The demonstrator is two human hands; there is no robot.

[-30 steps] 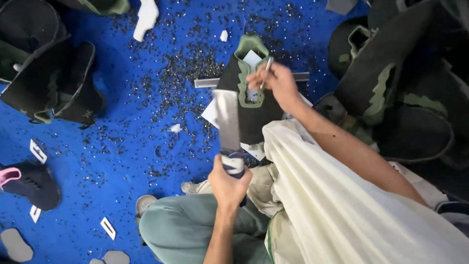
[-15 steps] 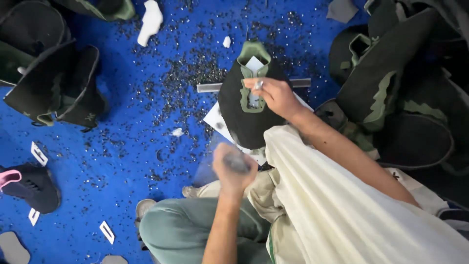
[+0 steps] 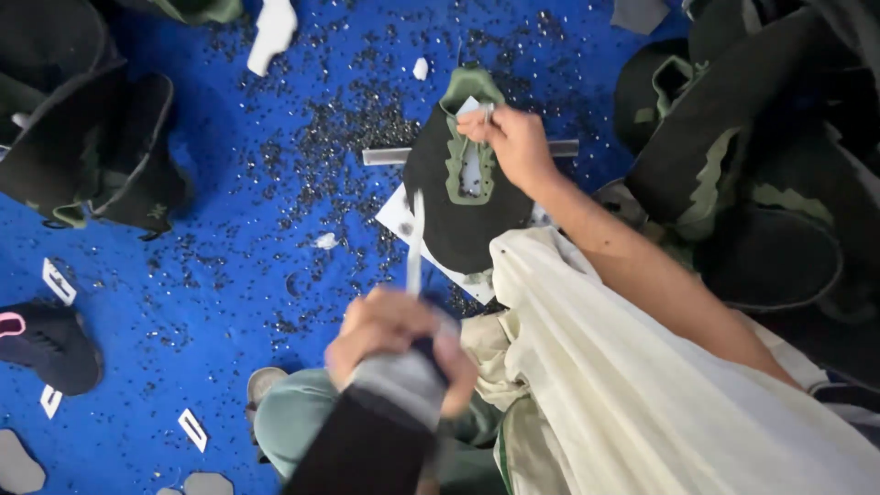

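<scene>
Right hand [image 3: 513, 142], fingers pinched on the top edge of a black shoe upper [image 3: 463, 215] with green trim, just beside a small white paper slip [image 3: 469, 106] tucked at the collar. Upper lying flat beneath those fingers, over a white sheet [image 3: 403, 215] and across a grey metal bar [image 3: 385, 156] that sticks out on both sides. Blue floor [image 3: 229, 275] around it, strewn with tiny black punched bits.

Left hand [image 3: 399, 335], blurred, fingers clenched round the dark handle of a tool [image 3: 412, 252]; thin pale shaft rising from the knuckles toward the lower edge of the upper, tip close to it, contact impossible to tell. Grey and black sleeve or handle end below that fist, too smeared to make out.

Well left of the left fingers: piled black uppers [image 3: 82, 156] and a dark shoe with pink lining [image 3: 41, 344]. Right of the right fingers: another heap of black-and-green uppers [image 3: 752, 174]. Cream garment [image 3: 642, 385] over the lap.
</scene>
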